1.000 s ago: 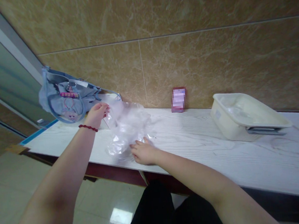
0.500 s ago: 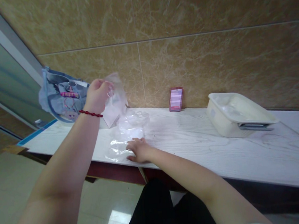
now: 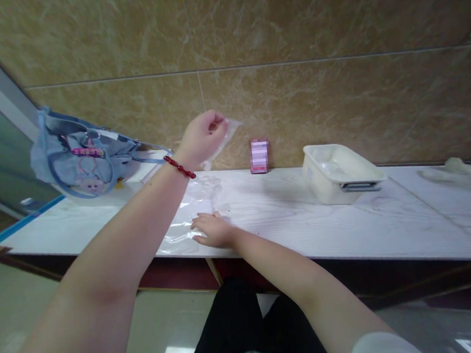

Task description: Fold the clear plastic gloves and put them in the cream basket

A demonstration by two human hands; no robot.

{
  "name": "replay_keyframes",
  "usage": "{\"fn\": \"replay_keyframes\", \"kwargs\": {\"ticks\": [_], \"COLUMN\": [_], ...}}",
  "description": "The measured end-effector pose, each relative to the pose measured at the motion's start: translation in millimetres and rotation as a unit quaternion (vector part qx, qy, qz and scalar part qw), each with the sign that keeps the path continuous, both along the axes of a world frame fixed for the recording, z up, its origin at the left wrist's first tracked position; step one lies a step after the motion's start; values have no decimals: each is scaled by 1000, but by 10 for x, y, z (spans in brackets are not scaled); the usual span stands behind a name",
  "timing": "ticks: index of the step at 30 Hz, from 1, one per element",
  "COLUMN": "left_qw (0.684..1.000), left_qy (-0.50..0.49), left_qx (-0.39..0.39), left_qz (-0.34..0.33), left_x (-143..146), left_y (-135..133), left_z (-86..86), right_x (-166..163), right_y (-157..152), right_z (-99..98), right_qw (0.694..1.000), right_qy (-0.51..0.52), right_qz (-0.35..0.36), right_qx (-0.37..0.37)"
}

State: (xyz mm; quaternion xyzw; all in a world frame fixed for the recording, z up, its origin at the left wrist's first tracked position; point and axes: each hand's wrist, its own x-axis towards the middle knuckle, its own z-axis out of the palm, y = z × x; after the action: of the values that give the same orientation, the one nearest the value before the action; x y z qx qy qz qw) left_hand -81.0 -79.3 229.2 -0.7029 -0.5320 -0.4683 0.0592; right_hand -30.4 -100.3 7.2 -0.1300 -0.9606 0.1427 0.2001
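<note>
My left hand point(image 3: 201, 138), with a red bead bracelet on its wrist, is raised above the white table point(image 3: 288, 218) and pinches a small clear plastic bag point(image 3: 222, 139) that hangs from its fingers. My right hand point(image 3: 211, 231) lies flat, fingers together, on a pile of clear plastic bags point(image 3: 189, 213) near the table's front edge, pressing it down.
A blue denim bag point(image 3: 79, 157) leans on the brown tiled wall at the left. A small pink box point(image 3: 259, 156) stands against the wall. A white plastic tub point(image 3: 338, 173) sits to the right, and pale cloth point(image 3: 462, 173) lies at the far right.
My left hand has lifted one clear bag off the pile and carried it up and to the right. The pile has gone flatter under my right hand. The view has shifted rightward.
</note>
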Motion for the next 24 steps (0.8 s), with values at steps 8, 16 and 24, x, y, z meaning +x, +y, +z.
{"fn": "replay_keyframes", "kwargs": {"ticks": [8,16,24], "left_qw": [958,924,927], "left_qy": [163,153,89], "left_qx": [-222,-320,-327], "left_qz": [-76,-146,-164], "left_x": [123,271,140], "left_y": [56,158,551], "left_z": [-432,-489,-630], "right_x": [922,1555,1623], "right_y": [201,657,1058], "right_z": [646,1107,1290], "right_qw": [911,928,880], "right_qy": [291,247,232], "right_qz": [-290,-267,-277], "right_qx": [22,-78,-310]}}
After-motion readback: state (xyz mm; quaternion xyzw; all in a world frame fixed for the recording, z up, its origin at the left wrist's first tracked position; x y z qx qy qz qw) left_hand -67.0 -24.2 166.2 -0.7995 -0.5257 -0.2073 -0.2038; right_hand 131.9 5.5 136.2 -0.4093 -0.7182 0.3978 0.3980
